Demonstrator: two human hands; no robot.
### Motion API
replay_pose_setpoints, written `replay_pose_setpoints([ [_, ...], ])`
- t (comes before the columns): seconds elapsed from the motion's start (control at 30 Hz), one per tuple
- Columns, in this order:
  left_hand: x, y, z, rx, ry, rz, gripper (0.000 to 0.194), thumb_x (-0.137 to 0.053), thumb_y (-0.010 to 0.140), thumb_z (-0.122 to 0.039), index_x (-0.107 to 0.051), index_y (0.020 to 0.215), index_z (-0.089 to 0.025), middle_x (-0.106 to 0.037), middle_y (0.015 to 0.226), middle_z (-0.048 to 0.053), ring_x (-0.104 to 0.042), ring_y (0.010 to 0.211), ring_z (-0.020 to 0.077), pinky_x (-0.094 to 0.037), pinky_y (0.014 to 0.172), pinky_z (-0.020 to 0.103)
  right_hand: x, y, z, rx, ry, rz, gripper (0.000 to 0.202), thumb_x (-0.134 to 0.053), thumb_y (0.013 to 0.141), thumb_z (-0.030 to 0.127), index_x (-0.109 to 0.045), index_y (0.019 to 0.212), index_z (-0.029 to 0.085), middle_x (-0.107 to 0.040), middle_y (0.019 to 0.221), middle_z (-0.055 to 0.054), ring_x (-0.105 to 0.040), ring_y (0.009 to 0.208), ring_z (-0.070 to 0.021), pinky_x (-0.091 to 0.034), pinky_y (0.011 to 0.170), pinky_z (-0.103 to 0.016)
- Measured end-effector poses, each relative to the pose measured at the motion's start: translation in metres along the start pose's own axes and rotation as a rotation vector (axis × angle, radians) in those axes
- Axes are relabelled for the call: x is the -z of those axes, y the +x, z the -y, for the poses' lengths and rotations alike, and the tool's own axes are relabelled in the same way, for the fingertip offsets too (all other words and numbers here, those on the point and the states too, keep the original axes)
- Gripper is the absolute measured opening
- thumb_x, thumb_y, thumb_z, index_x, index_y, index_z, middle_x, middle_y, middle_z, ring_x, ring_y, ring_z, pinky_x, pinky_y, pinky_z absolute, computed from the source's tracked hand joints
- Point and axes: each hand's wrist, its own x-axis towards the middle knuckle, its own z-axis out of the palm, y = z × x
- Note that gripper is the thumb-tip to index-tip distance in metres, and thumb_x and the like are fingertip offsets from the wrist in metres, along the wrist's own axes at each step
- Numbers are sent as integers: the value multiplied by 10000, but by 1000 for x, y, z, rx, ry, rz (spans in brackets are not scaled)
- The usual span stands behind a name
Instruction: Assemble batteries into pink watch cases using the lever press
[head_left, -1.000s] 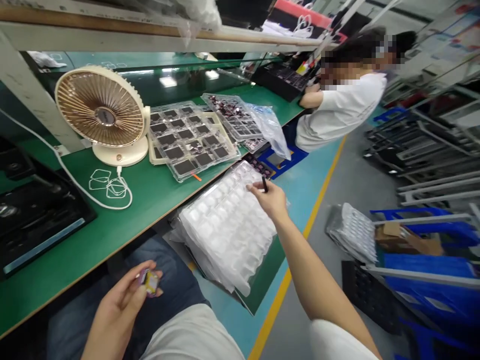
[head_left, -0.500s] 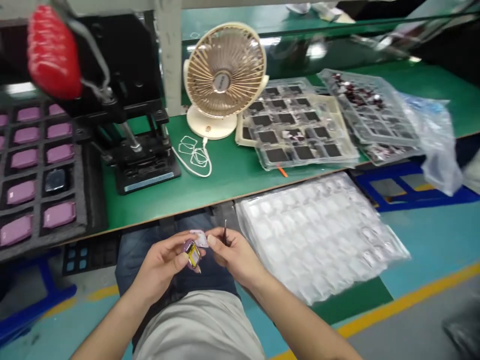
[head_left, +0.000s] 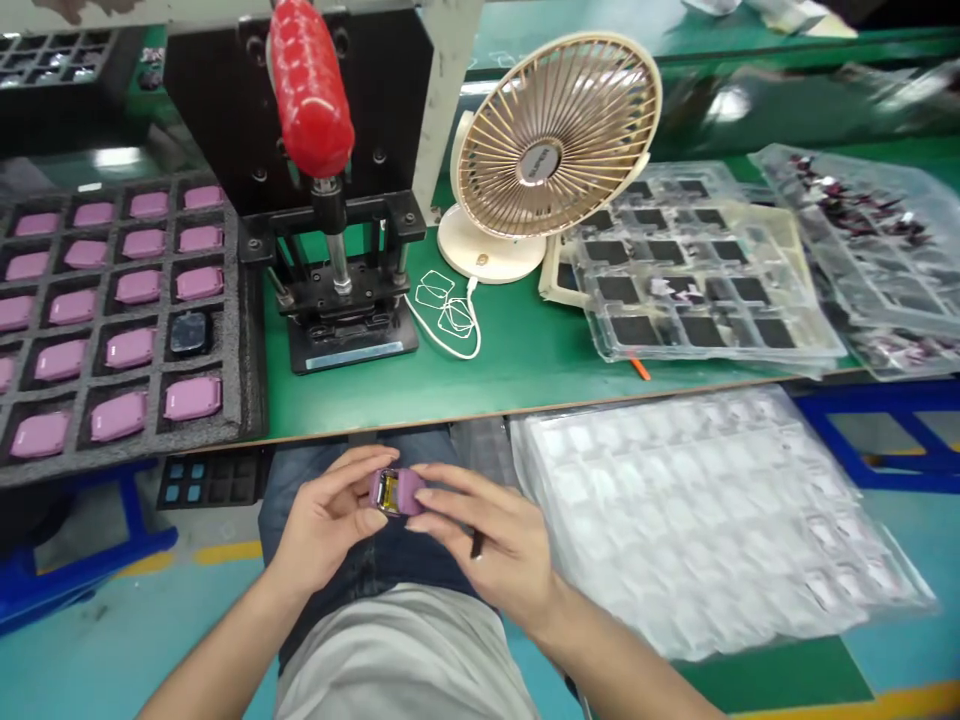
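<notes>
Above my lap, my left hand (head_left: 330,510) grips a small purple device housing (head_left: 388,492) by its left side. Its open face shows a yellow and dark inside. My right hand (head_left: 487,530) pinches a purple cover (head_left: 409,492), which lies against the housing and overlaps its right part. A dark thin tool (head_left: 477,544), seen only in part, is tucked in the fingers of my right hand. Both hands are just in front of the green bench's edge.
A black press (head_left: 337,280) with a red handle (head_left: 311,90) stands on the green bench (head_left: 360,395). Left is a foam tray (head_left: 251,350) of purple housings. A fan (head_left: 555,140), its white cable and clear trays (head_left: 817,345) are rightward. Bagged white trays (head_left: 675,510) lie below the bench edge.
The purple cover has turned from its pale side to its purple side and now overlaps the housing. My hands are closer together, and the tool points downward. The camera view has shifted left.
</notes>
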Motion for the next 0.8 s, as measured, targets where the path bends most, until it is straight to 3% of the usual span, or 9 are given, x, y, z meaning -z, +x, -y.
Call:
replay_pose_setpoints([
  [0.13, 3, -2, 0, -3, 67, -10, 477, -888, 852, -301, -786, 1318, -276, -662, 1420, 152, -675, 1279, 308, -577, 1055, 371, -8, 2, -2, 130, -42, 64, 271, -839, 931, 179, -824, 1194, 241, -796, 1231, -87, -808, 1020, -205, -671, 871, -274],
  [0.43, 4, -4, -2, 6, 92, -34, 467, -888, 849, -275, -792, 1306, -286, -671, 1392, 140, -667, 1284, 308, -577, 1060, 382, -11, 2, -6, 89, -40, 84, 270, -844, 930, 192, -824, 1188, 267, -774, 1241, -87, -736, 682, -109, -630, 642, -232],
  [0.63, 1, -1, -2, 58, -131, -60, 450, -911, 825, -256, -812, 1263, -284, -724, 1339, 109, -723, 1201, 254, -586, 1004, 289, -7, 10, 3, 30, 49, 24, 271, -831, 942, 195, -819, 1201, 274, -787, 1201, -81, -792, 1025, -211, -677, 889, -310],
  [0.8, -1, -3, -4, 114, -242, -83, 452, -935, 792, -277, -826, 1230, -289, -765, 1267, 107, -753, 1117, 261, -624, 900, 298, -3, 13, 9, -1, 64, 15, 257, -835, 939, 216, -825, 1188, 280, -789, 1181, -91, -799, 990, -221, -695, 863, -327],
])
